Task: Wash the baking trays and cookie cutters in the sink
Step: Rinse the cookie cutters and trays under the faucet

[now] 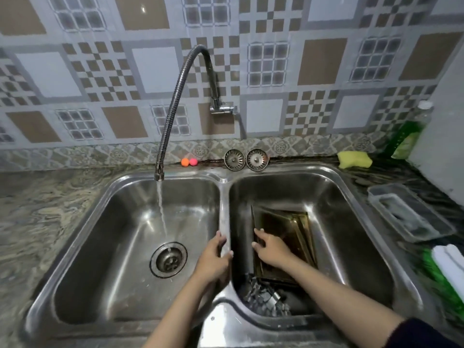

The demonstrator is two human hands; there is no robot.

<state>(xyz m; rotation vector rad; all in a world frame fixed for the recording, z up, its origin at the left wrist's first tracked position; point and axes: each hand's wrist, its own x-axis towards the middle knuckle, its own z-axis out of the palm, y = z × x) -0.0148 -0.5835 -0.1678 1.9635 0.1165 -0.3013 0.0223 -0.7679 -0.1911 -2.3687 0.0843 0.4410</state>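
Observation:
Gold-coloured baking trays (293,227) lie stacked in the right basin of a steel double sink (351,222). My right hand (271,247) rests on the top tray, its fingers curled over the tray's left edge. A heap of metal cookie cutters (266,300) lies in the same basin, just in front of the trays. My left hand (216,257) grips the divider between the two basins. Water runs from the flexible tap (175,96) into the left basin near its drain (168,259).
Two sink strainers (246,159) lean against the wall behind the sink, next to two small balls (188,162). At the right stand a yellow sponge (354,159), a green soap bottle (409,134), a clear plastic container (409,212) and a white cloth (449,264).

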